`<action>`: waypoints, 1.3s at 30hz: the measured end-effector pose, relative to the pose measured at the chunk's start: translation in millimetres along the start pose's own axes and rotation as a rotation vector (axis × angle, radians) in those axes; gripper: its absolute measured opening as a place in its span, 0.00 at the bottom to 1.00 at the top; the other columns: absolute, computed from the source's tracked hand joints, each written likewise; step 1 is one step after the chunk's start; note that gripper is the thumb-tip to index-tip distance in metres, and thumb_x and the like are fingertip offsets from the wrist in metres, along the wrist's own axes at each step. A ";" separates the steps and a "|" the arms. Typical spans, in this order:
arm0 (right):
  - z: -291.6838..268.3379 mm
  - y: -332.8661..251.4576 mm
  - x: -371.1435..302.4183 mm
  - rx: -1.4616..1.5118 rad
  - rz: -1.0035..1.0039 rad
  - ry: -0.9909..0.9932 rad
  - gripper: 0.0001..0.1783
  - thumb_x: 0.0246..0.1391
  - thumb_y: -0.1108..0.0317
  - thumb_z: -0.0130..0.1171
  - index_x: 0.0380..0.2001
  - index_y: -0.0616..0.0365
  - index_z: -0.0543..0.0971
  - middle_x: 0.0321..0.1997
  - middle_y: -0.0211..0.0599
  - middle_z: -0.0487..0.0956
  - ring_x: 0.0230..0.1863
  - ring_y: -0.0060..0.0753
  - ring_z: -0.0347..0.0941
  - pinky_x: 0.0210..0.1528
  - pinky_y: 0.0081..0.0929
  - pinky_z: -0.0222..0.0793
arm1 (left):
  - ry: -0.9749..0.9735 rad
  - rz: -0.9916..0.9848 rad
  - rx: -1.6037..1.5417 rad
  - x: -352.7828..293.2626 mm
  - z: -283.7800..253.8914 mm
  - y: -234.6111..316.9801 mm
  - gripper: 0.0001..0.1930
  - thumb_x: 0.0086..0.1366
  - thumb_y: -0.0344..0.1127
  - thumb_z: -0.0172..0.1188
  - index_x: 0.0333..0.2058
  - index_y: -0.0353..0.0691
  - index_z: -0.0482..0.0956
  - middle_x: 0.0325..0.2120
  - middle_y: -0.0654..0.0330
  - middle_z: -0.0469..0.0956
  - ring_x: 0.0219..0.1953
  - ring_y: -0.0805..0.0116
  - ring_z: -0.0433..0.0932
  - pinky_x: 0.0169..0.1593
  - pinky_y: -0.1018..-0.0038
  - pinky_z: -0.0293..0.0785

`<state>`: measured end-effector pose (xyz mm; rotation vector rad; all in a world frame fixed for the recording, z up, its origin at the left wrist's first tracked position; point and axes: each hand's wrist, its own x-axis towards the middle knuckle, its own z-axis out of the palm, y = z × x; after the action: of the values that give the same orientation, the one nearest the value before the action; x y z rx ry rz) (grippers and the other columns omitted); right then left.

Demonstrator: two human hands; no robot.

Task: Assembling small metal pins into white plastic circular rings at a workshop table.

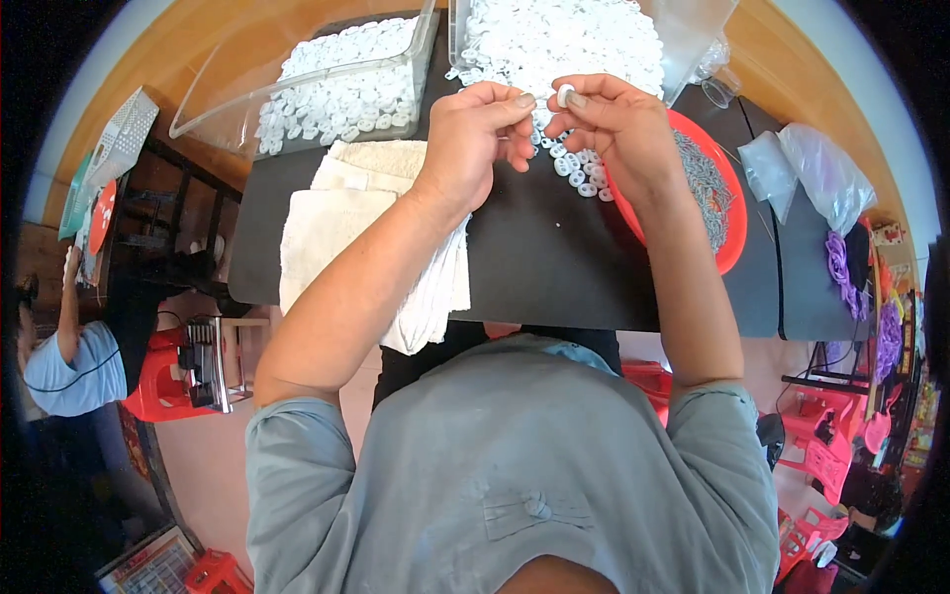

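Both my hands are raised over the black table [564,267]. My right hand [628,134] pinches a small white plastic piece [565,95] between thumb and fingers. Close beside it, my left hand [470,139] has thumb and forefinger pressed together; whatever is between them is too small to make out. Several loose white oval pieces with holes [584,173] lie below the hands. They spill from a heap of like white pieces [564,45] in a clear container. By my right forearm stands a red basin [735,243] of thin grey pieces [705,188], partly covered by that arm.
Folded cream towels [332,238] lie under my left forearm. A clear bin [213,119] of white pieces stands at the far left. Clear plastic bags [826,173] are at the right. Another person in a blue shirt [79,366] is at the left, near a red stool [163,381].
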<state>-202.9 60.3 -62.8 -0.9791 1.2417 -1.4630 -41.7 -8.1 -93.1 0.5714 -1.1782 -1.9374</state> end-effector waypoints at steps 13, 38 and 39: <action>6.0 3.8 -1.1 -0.008 -0.028 0.032 0.11 0.57 0.73 0.57 0.40 0.70 0.77 0.29 0.37 0.78 0.27 0.26 0.75 0.27 0.17 0.68 | 0.077 0.093 0.147 -3.6 6.1 1.1 0.07 0.58 0.32 0.60 0.26 0.35 0.77 0.18 0.63 0.74 0.17 0.77 0.71 0.18 0.80 0.67; 11.3 11.1 -2.1 -0.132 -0.147 0.045 0.09 0.55 0.73 0.58 0.37 0.68 0.79 0.25 0.35 0.78 0.25 0.21 0.73 0.26 0.16 0.67 | 0.077 0.096 0.192 -7.3 10.8 -0.9 0.07 0.62 0.32 0.58 0.31 0.34 0.75 0.21 0.60 0.74 0.20 0.74 0.72 0.21 0.79 0.68; 10.7 10.6 -1.4 -0.129 -0.150 0.050 0.09 0.55 0.73 0.58 0.37 0.68 0.79 0.25 0.35 0.78 0.25 0.21 0.73 0.26 0.16 0.67 | 0.072 0.095 0.196 -7.4 10.9 -0.8 0.07 0.62 0.32 0.58 0.31 0.34 0.75 0.21 0.60 0.74 0.20 0.74 0.72 0.21 0.79 0.68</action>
<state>-190.6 58.8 -71.4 -1.1489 1.3363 -1.5457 -45.4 3.8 -88.8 0.6700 -1.3341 -1.7193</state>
